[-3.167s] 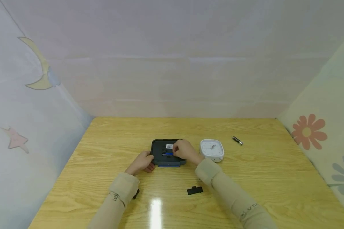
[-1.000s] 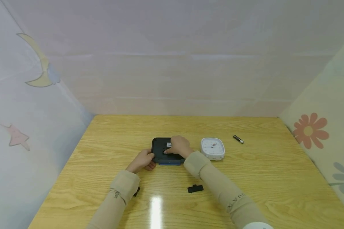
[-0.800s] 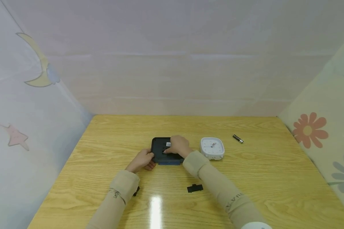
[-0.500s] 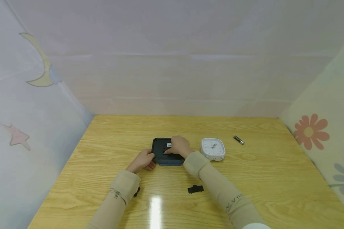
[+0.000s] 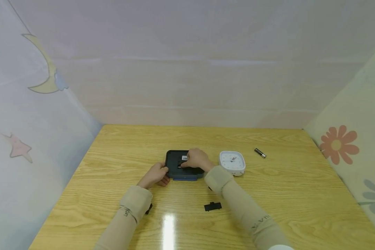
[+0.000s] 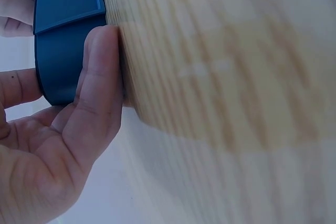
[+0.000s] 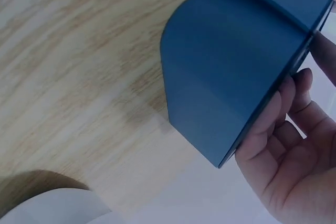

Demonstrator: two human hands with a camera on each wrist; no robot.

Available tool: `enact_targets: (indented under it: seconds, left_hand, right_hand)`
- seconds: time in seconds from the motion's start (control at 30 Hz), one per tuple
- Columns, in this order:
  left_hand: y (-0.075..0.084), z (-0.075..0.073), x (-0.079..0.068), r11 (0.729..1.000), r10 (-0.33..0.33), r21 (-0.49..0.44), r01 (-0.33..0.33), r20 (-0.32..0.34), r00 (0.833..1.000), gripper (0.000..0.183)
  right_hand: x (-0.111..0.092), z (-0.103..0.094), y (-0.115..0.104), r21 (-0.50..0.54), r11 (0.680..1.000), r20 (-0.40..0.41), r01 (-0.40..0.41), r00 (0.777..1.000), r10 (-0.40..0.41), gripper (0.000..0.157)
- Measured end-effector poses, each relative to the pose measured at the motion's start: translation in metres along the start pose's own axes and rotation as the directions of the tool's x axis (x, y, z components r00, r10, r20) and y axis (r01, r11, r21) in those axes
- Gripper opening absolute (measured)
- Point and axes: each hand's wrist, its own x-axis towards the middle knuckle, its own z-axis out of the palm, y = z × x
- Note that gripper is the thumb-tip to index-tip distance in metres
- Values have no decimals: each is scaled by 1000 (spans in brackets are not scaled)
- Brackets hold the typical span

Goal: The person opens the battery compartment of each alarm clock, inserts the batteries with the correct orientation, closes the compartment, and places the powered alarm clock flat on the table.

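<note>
A black rectangular device (image 5: 172, 161) with a barcode sticker (image 5: 184, 158) lies back side up on the table. My left hand (image 5: 156, 174) grips its left edge, thumb on top and fingers below; in the left wrist view the fingers (image 6: 100, 77) lie against its side. My right hand (image 5: 198, 159) is over the battery slot (image 5: 179, 167), its fingers curled and its thumb reaching into it. A small bright piece shows at the thumb tip, too small to make out. In the right wrist view, curled fingers (image 7: 273, 119) rest on the device's back. Whether they pinch anything is hidden.
A white clock (image 5: 232, 162) sits just right of my right hand. Farther right lies a battery (image 5: 260, 153). A black battery cover (image 5: 213, 206) lies in front. Small dark pieces show beside the left sleeve (image 5: 148, 209) and right sleeve (image 5: 210, 188), both partly hidden.
Since about three seconds ago my right thumb has moved left over the slot, where a blue battery showed. In the last half second the right hand and forearm have shifted slightly right.
</note>
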Motion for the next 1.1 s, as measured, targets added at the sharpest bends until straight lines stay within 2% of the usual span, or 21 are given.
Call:
enact_targets:
  seconds: [0.13, 0.43, 0.57, 0.8, 1.1]
  left_hand:
    - [0, 0, 1, 1000, 8, 3, -8, -12, 1000, 36]
    - [0, -1, 2, 1000, 1, 6, -1, -15, 1000, 34]
    - [0, -1, 4, 1000, 2, 4, -2, -16, 1000, 33]
    - [-1, -2, 6, 1000, 9, 2, -9, -19, 1000, 32]
    - [-2, -4, 8, 1000, 19, 1, -19, -20, 1000, 32]
  right_hand:
    - [-6, -4, 1, 55, 997, 6, 54, 999, -54, 50]
    - [-12, -6, 10, 103, 986, -19, 128, 992, -127, 46]
    - [-14, -6, 13, 100, 983, -31, 152, 988, -150, 40]
    - [-21, -11, 17, 83, 979, -58, 187, 982, -182, 18]
    - [-36, -21, 17, 123, 953, -71, 276, 961, -269, 18]
